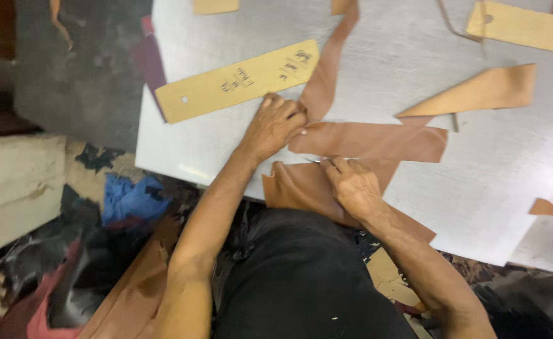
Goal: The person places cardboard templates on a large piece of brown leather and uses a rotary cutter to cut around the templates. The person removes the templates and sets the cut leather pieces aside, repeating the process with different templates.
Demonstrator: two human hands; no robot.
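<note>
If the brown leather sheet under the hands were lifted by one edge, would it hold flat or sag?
Probably sag: the brown leather sheet looks thin and already hangs over the table edge. It likely slides easily on the smooth top, since the left hand presses it down while the right hand works. It seems light.

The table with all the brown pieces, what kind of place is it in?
Probably a leather-cutting workshop. Brown leather pieces lie on a grey cutting board, card templates sit beside them, and scraps cover the floor. The left hand presses leather; the right hand grips a thin tool.
</note>
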